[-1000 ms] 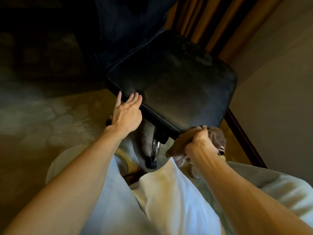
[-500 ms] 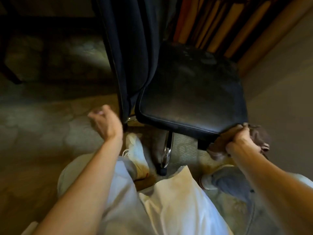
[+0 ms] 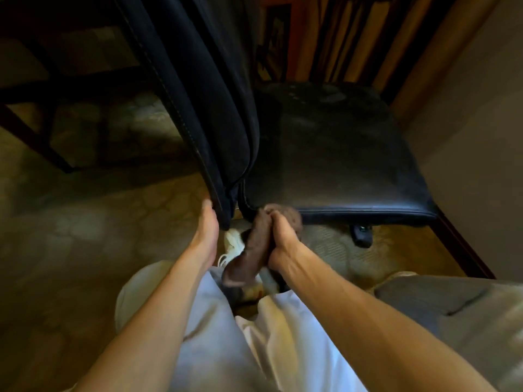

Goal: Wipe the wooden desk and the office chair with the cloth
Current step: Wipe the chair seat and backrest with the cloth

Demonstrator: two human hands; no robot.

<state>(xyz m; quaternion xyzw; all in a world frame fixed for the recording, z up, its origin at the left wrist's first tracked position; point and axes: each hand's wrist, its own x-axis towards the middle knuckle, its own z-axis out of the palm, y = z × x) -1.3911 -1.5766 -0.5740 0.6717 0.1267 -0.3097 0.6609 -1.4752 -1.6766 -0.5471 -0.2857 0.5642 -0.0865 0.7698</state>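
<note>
Limply, the brown cloth [image 3: 249,250] hangs by the office chair [image 3: 339,154].

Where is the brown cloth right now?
Head view, centre: the brown cloth is gripped by the right hand at the near-left corner of the black chair seat.

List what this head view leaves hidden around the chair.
Head view:
- left hand: fingers behind the chair back; grip unclear.
- chair base: mostly hidden under the seat and the cloth in the right hand.
- dark wooden legs: top cut off by the upper edge.
</note>
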